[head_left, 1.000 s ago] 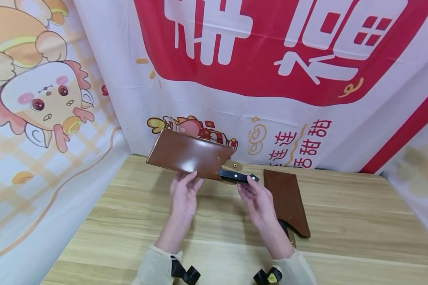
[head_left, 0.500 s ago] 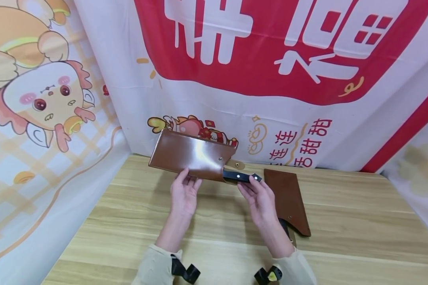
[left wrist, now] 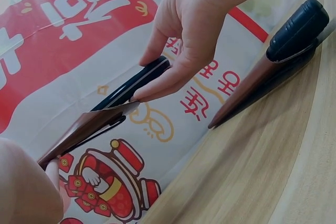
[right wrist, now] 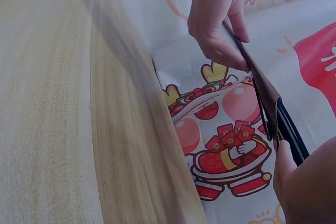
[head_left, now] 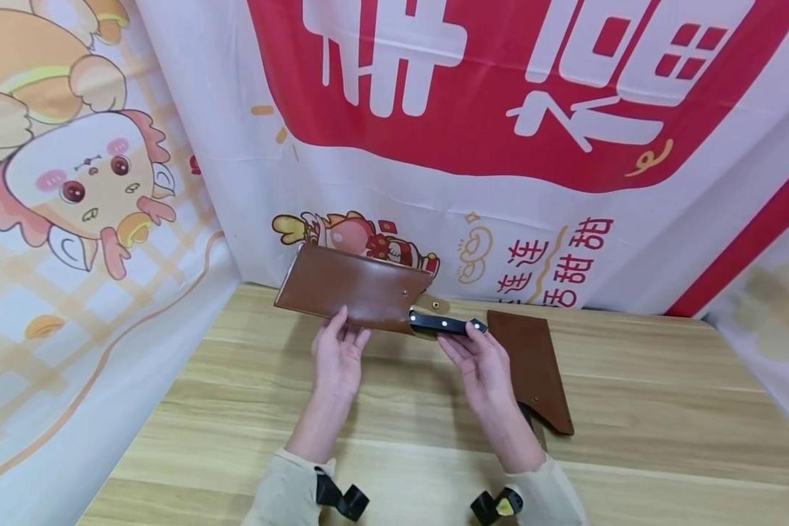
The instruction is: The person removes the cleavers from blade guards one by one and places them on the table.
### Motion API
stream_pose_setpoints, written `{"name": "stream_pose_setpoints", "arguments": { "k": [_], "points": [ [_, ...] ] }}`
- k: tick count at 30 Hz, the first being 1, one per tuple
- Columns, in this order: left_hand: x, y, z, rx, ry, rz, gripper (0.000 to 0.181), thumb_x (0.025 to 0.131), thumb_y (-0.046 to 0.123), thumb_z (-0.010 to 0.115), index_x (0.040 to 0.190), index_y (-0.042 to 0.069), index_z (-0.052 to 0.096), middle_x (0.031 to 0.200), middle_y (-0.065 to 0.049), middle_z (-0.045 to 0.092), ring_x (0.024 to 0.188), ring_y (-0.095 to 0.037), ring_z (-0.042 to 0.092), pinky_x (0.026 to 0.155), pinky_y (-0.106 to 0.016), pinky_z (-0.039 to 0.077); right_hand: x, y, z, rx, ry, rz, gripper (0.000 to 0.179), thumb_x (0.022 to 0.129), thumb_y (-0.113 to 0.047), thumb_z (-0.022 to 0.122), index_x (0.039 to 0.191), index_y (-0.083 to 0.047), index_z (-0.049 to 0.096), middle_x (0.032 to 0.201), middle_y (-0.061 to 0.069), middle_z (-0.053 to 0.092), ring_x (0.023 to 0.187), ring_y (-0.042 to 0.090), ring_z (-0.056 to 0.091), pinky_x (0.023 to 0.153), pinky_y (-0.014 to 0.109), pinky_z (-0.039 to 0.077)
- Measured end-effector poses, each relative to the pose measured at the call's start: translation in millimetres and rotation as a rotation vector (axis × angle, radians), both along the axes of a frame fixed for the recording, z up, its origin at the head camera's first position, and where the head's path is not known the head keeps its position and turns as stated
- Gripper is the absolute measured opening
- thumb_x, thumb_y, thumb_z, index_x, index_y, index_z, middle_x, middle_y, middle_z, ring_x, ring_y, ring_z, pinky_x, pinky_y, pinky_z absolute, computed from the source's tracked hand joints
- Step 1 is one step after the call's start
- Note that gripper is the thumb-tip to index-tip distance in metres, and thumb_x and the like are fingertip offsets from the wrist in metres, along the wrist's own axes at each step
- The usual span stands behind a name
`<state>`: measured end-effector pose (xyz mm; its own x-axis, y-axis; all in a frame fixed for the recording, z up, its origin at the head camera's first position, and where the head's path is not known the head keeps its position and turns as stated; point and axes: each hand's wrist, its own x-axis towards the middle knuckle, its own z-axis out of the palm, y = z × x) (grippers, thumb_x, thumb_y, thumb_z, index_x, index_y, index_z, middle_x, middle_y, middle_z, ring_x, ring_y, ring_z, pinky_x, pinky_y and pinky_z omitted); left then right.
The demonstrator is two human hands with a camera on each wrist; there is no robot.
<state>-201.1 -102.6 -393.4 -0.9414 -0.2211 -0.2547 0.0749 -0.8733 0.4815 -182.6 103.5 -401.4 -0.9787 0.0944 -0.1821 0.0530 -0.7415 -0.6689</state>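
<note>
Wooden table [head_left: 657,409], printed cloth [head_left: 381,186], left fingers [head_left: 334,324] pinching brown sheath [head_left: 351,286], right fingers [head_left: 478,337] pinching handle [head_left: 437,323]

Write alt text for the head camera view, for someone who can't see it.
A person's left hand holds a brown sheath by its lower edge while the right hand pinches the black handle projecting from it. To the right, a second brown sheath lies on a wood-grain table in front of a red-and-white printed cloth.

A wood-grain table [head_left: 657,394] stands before white hangings [head_left: 361,183] bearing a red panel [head_left: 486,117] and cartoon figures [head_left: 88,179].
</note>
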Motion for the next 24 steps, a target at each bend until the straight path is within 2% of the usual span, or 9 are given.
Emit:
{"name": "stream_pose_setpoints", "arguments": {
  "k": [9,14,24],
  "points": [
    [0.7,-3.4,0.1,0.015,-0.03,0.011,0.011,0.104,0.005,0.06,0.11,0.005,0.051,0.102,-0.005,0.057,0.096,-0.017,0.066,0.093,-0.034,0.058,-0.2,3.9,2.9,-0.007,0.007,-0.01,0.02,0.111,-0.008,0.043,0.125,0.006,0.044,0.097,0.018,0.073,0.095,0.027,0.075,0.105,0.048,0.048],
    [-0.2,-6.5,1.8,0.007,-0.034,0.021,0.011,0.104,0.006,0.06,0.111,0.005,0.052,0.103,-0.005,0.056,0.095,-0.017,0.065,0.089,-0.031,0.059,-0.8,7.6,6.3,-0.015,-0.006,-0.019,0.02,0.111,-0.009,0.044,0.125,0.005,0.045,0.1,0.018,0.071,0.098,0.028,0.074,0.105,0.047,0.048],
    [-2.1,-13.7,2.6,0.039,-0.022,0.035,0.011,0.104,0.005,0.061,0.112,0.004,0.053,0.103,-0.007,0.058,0.095,-0.018,0.066,0.093,-0.033,0.059,-1.6,13.8,8.5,-0.032,-0.016,-0.012,0.022,0.111,-0.01,0.045,0.126,0.006,0.044,0.103,0.019,0.069,0.104,0.029,0.071,0.108,0.047,0.046]
  ]
}}
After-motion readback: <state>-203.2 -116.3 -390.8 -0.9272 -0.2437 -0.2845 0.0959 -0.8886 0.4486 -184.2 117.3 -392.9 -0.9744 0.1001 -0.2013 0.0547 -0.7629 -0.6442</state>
